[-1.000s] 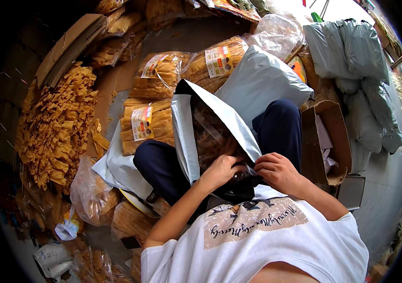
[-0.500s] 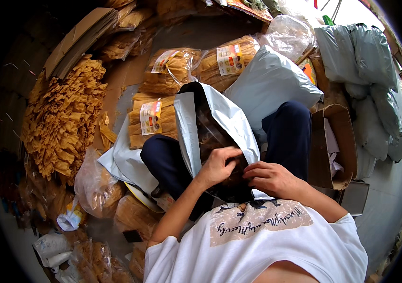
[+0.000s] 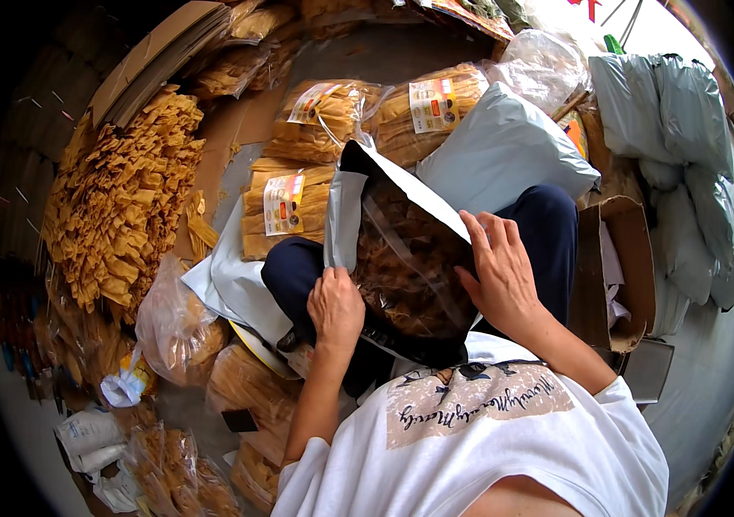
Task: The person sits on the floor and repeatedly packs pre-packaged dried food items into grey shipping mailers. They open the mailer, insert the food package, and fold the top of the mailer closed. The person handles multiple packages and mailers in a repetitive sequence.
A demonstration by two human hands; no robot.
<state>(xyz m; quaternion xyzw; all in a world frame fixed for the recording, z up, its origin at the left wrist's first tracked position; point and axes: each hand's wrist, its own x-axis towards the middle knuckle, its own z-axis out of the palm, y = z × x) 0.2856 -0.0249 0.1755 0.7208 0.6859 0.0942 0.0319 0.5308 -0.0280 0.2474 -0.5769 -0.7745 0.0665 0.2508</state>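
A mailing bag (image 3: 347,211), pale outside and black inside, lies open-mouthed between my knees. Inside it shows a clear plastic package of dark brown dried pieces (image 3: 410,258). My left hand (image 3: 335,308) is closed on the bag's left edge, knuckles up. At the right edge, my right hand (image 3: 505,274) rests with fingers stretched and the thumb apart, over the inner side of the opening. Beyond the bag lie clear packs of yellowish dried sheets with labels, one at the left (image 3: 281,207), others further back (image 3: 320,121).
A filled pale mailing bag (image 3: 505,146) leans beyond my right knee. An open cardboard box (image 3: 625,276) stands at the right, with grey filled bags (image 3: 686,164) behind it. A tall heap of dried yellow sheets (image 3: 126,198) and knotted plastic bags (image 3: 173,332) are at the left.
My hands have moved apart from the bag's near right side. The left now grips the left edge, the right lies at the right edge. The mouth is wider, showing more of the brown contents.
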